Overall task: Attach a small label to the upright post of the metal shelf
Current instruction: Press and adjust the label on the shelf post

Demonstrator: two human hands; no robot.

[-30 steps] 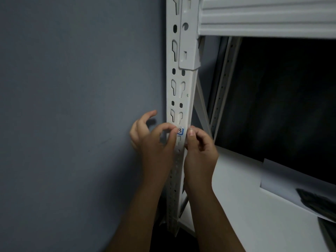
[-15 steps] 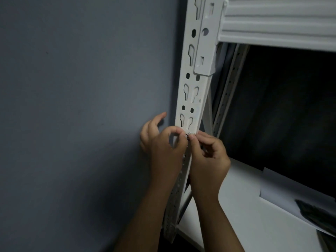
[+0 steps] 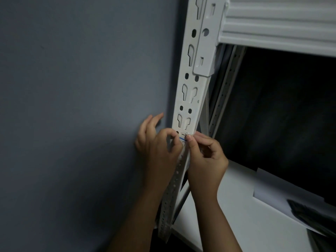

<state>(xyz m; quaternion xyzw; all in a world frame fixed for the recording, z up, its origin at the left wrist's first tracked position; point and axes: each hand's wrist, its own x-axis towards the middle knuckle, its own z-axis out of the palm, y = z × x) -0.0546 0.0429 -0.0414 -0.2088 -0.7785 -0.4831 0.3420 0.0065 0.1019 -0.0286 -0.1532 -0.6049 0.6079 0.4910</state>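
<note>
A white metal upright post with keyhole slots runs from the top of the view down to the floor. A small white label with a blue line and dark marks lies against the post's front face, just under a pair of slots. My left hand pinches the label's left edge between curled index finger and thumb. My right hand is at the label's right edge with its thumb tip on it and its fingers curled. Most of the label is hidden by my fingertips.
A grey wall lies close to the left of the post. A white shelf beam crosses above at right. The white lower shelf board holds a sheet of paper and a dark object at far right.
The view has shifted, so the post and both hands sit further right. My fingers have parted a little and the label's blue line now shows between them on the post.
</note>
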